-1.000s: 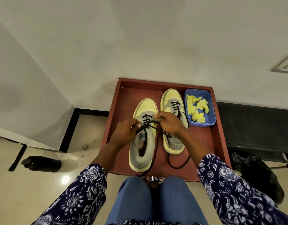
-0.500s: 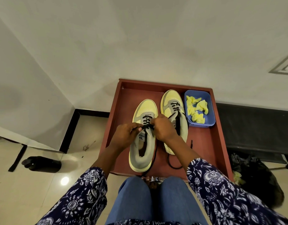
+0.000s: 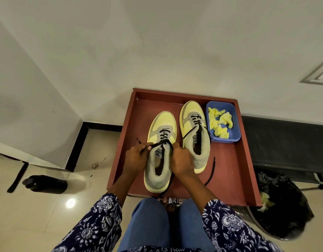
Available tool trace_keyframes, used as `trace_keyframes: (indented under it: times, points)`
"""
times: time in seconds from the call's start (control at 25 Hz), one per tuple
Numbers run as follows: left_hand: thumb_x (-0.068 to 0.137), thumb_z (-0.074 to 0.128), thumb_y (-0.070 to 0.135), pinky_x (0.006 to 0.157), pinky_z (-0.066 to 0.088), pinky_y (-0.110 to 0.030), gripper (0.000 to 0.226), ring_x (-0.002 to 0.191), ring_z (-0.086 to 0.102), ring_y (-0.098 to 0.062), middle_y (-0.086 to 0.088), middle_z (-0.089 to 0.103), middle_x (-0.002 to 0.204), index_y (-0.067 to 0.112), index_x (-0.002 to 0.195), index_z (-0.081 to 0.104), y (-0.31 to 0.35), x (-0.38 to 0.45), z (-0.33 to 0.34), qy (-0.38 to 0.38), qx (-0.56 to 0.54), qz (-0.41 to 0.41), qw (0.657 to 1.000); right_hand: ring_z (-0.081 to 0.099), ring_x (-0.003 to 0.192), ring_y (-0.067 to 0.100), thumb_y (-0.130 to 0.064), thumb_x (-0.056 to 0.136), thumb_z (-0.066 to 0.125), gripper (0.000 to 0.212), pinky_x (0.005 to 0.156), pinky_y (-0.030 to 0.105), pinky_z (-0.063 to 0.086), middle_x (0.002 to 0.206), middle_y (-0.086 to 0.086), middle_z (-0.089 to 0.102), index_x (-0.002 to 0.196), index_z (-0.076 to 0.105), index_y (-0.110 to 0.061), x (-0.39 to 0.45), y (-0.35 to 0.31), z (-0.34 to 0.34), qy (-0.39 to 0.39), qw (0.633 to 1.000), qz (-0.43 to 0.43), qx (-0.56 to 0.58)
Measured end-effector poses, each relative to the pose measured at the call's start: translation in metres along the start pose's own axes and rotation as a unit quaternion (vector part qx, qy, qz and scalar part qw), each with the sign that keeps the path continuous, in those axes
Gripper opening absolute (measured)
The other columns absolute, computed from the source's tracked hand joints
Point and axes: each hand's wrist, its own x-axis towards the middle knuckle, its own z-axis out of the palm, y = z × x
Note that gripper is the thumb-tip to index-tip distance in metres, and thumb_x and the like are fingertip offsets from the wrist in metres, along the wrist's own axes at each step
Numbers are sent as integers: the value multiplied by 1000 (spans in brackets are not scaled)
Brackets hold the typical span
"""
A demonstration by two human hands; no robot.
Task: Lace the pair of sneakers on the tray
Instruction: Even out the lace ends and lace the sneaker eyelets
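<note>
A red-brown tray was set on the floor against the wall, directly ahead of the seated person's knees. Two yellow-and-grey sneakers were placed side by side in it, toes toward the wall. The left sneaker was positioned nearer the person; the right sneaker was set just beside it, slightly farther back.

The left hand was held at the left side of the left sneaker's collar, its fingers curled, with one end of the black lace pinched between thumb and fingertips. The lace was drawn taut across the tongue toward the right hand, which was closed in a fist at the right side of the same collar; the other lace end appeared to be gripped there, though the contact itself was hidden by the fingers. A slack length of this lace was seen trailing down beside the heel.

The right sneaker's lace was left loose, one end lying curved on the tray floor.

A blue tub holding crumpled yellow paper was located in the tray's far right corner, beside the right sneaker's toe.
</note>
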Motion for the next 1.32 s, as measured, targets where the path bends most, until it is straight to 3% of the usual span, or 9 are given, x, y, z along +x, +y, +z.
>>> trace_keyframes:
  times: [0.2, 0.4, 0.52, 0.68, 0.84, 0.96, 1.04, 1.16, 1.32]
  points:
    - [90, 58, 20, 95, 47, -42, 22, 102, 61, -28, -12, 69, 105, 9, 105, 69, -18, -3, 8, 44, -111, -204, 972, 61, 96, 39, -12, 88, 51, 22, 75, 36, 46, 104, 22, 64, 105, 56, 2, -4, 4, 4, 36, 996, -13, 75]
    - [90, 57, 24, 91, 46, -37, 26, 102, 60, -30, -13, 68, 106, 7, 107, 67, -23, -6, 7, 46, -76, -257, 962, 61, 97, 40, -13, 92, 47, 25, 72, 39, 45, 108, 23, 63, 113, 43, -1, -9, 2, 9, 16, 997, 23, 76]
    - [93, 51, 21, 93, 46, -37, 24, 102, 59, -30, -12, 65, 109, 9, 110, 62, -16, -12, 5, 30, -57, -233, 970, 61, 96, 39, -15, 92, 45, 25, 73, 39, 46, 107, 23, 61, 111, 41, 0, -12, 2, 6, 28, 994, 46, 94]
    - [92, 41, 0, 92, 41, -31, 33, 108, 56, -32, -15, 62, 115, 5, 121, 55, -5, -19, 4, 42, -1, -109, 993, 61, 96, 39, -11, 91, 45, 24, 70, 36, 44, 106, 24, 62, 112, 43, 1, -16, 0, 9, 33, 995, 34, 89]
    - [88, 37, -10, 107, 29, -26, 45, 128, 45, -24, -12, 50, 136, 3, 129, 50, 2, -18, -2, 58, -13, -15, 998, 58, 100, 40, -11, 93, 42, 26, 67, 31, 36, 110, 25, 60, 115, 41, 3, -21, -5, 11, 23, 982, 61, 175]
    - [92, 40, 18, 99, 39, -19, 42, 119, 48, -11, -6, 51, 136, 10, 133, 47, 6, -25, -6, -23, -103, -25, 994, 50, 117, 38, -34, 98, 33, 48, 87, 34, 41, 128, 23, 52, 131, 36, 2, -23, -11, 11, 18, 959, 98, 264]
    - [92, 44, 29, 97, 42, -20, 46, 115, 51, -10, -7, 53, 134, 12, 135, 45, 7, -31, -5, -62, -91, -30, 993, 40, 130, 36, -41, 97, 33, 61, 104, 37, 36, 142, 21, 40, 142, 22, -2, -23, -11, 15, -4, 960, 91, 264]
    - [94, 49, 27, 93, 46, -27, 46, 108, 60, -21, -8, 62, 122, 10, 137, 42, 12, -30, -2, -64, 17, -24, 998, 43, 127, 36, -37, 96, 40, 62, 102, 37, 38, 141, 23, 39, 143, 20, -2, -22, -10, 18, -34, 964, 75, 252]
    - [92, 51, 25, 78, 44, -26, 31, 94, 63, -29, -15, 68, 103, 4, 114, 57, 21, -25, 5, -40, 109, -60, 991, 49, 123, 35, -37, 95, 42, 62, 99, 37, 42, 138, 20, 46, 142, 22, -2, -23, -8, 18, -72, 953, 96, 277]
